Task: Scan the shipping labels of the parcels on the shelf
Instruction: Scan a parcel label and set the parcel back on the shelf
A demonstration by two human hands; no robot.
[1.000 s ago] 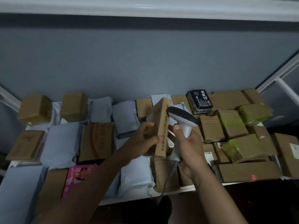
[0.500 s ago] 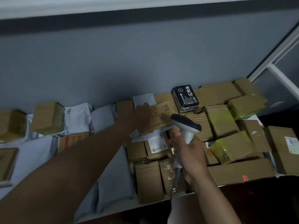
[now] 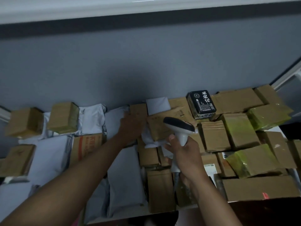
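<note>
Parcels everywhere on this shelf (image 3: 164, 212), packed edge to edge against the grey wall. Far left there's a couple of small brown boxes (image 3: 24, 122) at the back, with white poly mailers (image 3: 52, 154) lying flat around them, plus a carton with red print (image 3: 88, 146) sitting just beside those mailers.

My left hand (image 3: 131, 126) is stretched out toward the back row, resting on a small cardboard box (image 3: 138, 111) and a white mailer next to it. Fingers look fairly flat rather than wrapped around anything, though it's dim and blurry, so I can't swear to the exact grip.

Just right of that, a flat cardboard parcel (image 3: 160, 128) lies tilted on top of the pile, and any shipping label on it isn't readable from here.

My right hand (image 3: 183, 152) has its fingers curled round the handle of the white barcode scanner (image 3: 179, 128), dark head up and pointing left over that tilted parcel. The cable hangs down past my wrist.

Further right: a black box with white characters (image 3: 202, 102) at the back, then brown boxes, a few wrapped in yellow-green tape (image 3: 251, 159), and a long carton (image 3: 259, 187) along the front edge.
</note>
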